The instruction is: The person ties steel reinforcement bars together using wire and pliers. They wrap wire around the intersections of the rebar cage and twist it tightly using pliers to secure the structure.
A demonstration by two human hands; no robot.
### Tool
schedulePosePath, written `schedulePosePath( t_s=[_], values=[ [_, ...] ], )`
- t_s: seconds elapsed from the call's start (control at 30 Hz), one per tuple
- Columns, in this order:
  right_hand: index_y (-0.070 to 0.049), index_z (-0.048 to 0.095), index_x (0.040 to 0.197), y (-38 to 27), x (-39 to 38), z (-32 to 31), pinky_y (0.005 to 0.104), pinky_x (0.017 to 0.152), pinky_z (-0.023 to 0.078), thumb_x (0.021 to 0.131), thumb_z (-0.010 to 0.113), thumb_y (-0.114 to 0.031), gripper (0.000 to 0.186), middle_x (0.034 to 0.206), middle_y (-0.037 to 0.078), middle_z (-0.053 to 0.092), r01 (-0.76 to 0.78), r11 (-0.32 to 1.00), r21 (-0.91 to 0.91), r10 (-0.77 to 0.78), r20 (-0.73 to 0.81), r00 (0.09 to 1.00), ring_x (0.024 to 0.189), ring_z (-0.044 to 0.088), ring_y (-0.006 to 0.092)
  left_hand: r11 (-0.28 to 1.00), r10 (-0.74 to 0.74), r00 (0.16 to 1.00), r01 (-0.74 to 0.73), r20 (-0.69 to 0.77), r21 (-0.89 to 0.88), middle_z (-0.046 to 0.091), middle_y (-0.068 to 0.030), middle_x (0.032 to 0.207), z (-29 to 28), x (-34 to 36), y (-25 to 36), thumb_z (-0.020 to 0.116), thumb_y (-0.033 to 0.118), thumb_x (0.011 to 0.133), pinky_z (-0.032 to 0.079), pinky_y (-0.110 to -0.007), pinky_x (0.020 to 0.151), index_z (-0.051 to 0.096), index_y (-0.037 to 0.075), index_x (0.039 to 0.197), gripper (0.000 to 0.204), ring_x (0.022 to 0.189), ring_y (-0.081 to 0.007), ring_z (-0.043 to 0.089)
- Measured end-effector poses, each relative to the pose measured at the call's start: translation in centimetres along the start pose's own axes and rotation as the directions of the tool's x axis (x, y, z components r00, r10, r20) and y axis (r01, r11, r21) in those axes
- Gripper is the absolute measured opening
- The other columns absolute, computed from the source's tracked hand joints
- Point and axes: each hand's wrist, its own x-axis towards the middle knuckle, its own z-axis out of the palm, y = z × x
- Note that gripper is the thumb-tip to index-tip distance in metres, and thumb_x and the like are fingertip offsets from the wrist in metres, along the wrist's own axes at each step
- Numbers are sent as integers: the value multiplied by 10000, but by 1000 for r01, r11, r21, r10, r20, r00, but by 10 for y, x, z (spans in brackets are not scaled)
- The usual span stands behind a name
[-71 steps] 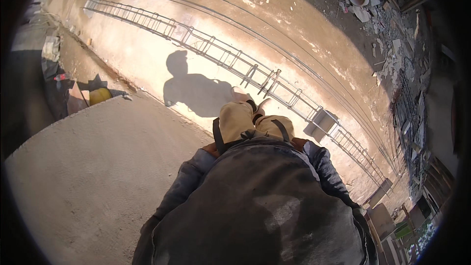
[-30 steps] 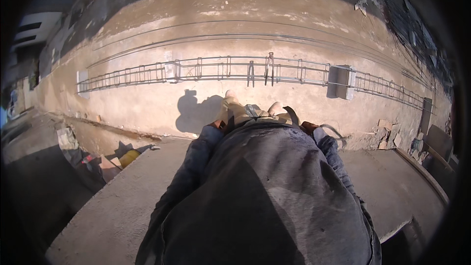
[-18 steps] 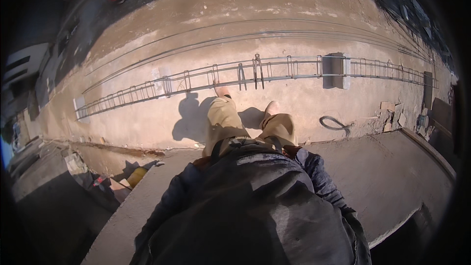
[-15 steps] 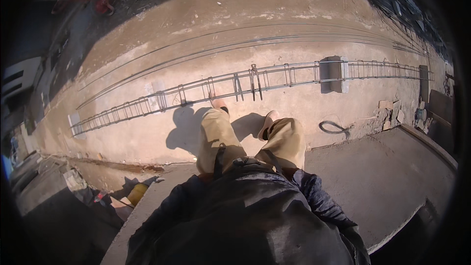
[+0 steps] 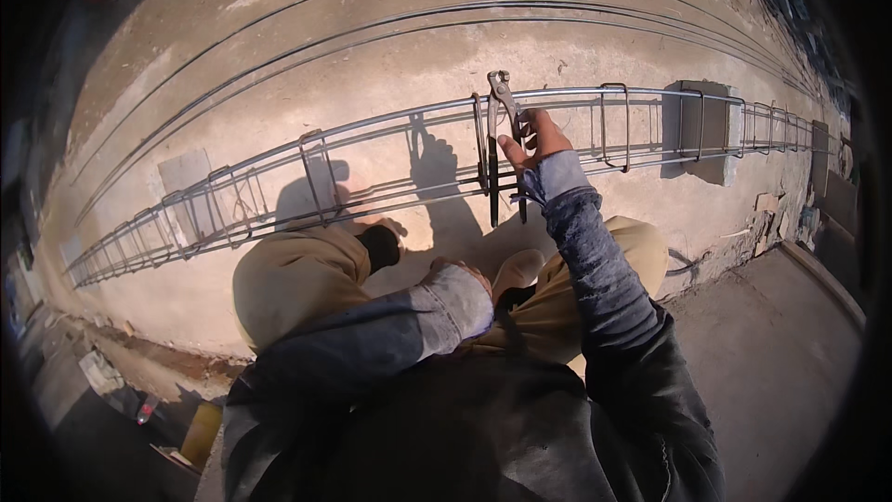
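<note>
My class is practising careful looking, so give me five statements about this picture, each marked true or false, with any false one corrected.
1. The right hand is at the grey metal pincers. True.
2. The left hand grips the long cage of thin steel rods. False: it is near the knees, apart from the cage.
3. Long loose dark steel rods lie beyond the cage, farther from the person. True.
4. The person's loose cloth trousers are bright red. False: they are tan.
5. A dark shadow falls on the pale, sunlit ground left of the pincers. True.
</note>
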Motion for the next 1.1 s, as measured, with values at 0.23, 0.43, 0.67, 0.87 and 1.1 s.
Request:
schedulePosePath(
  t_s=[0.23, 0.43, 0.67, 0.87, 1.1],
  values=[
    [43, 498, 920, 21, 9, 49, 285, 562, 474, 711, 699, -276, 432, 715, 81, 570, -210, 806, 554, 133, 175, 975, 608, 568, 167, 941, 319, 872, -337, -372, 17, 558, -119, 968, 6, -17, 64, 448, 219, 810, 400, -439, 826, 531, 47, 1028, 290, 953, -257, 537],
    [4, 489, 888, 24, -2, 24, 257, 551, 471, 739, 686, -165, 299, 662, 53, 569, -278, 546, 791, 133, 246, 960, 608, 578, 140, 951, 134, 763, -279, -632, -136, 556, -115, 969, -3, -9, 58, 528, 248, 789, 403, -441, 805, 521, 47, 1036, 318, 931, -257, 538],
    [-16, 472, 859, 53, -73, 1, 271, 619, 474, 762, 649, -107, 222, 716, 69, 568, -308, 316, 898, -134, 363, 922, 647, 587, 160, 690, -431, 388, -439, -814, -575, 561, -148, 1003, -9, 12, 2, 621, 98, 750, 477, -312, 714, 465, 10, 1139, 428, 885, -227, 565],
    [-20, 484, 1043, 28, -73, 15, 252, 713, 465, 763, 618, -48, 312, 873, 30, 572, -248, 351, 903, -440, 393, 807, 835, 551, 102, 223, -475, 609, -615, -636, -756, 585, -90, 979, 16, 44, -20, 543, 125, 846, 489, -275, 714, 518, 0, 1126, 308, 840, -136, 566],
    [-12, 394, 1134, 35, -89, 16, 228, 683, 474, 734, 629, -29, 464, 852, 46, 561, -303, 267, 915, -283, 375, 883, 794, 552, 84, -7, -518, 708, -565, -481, -825, 575, -138, 1002, 10, 45, -21, 579, 98, 819, 534, -291, 701, 533, -45, 1084, 305, 888, -177, 582]
  ],
)
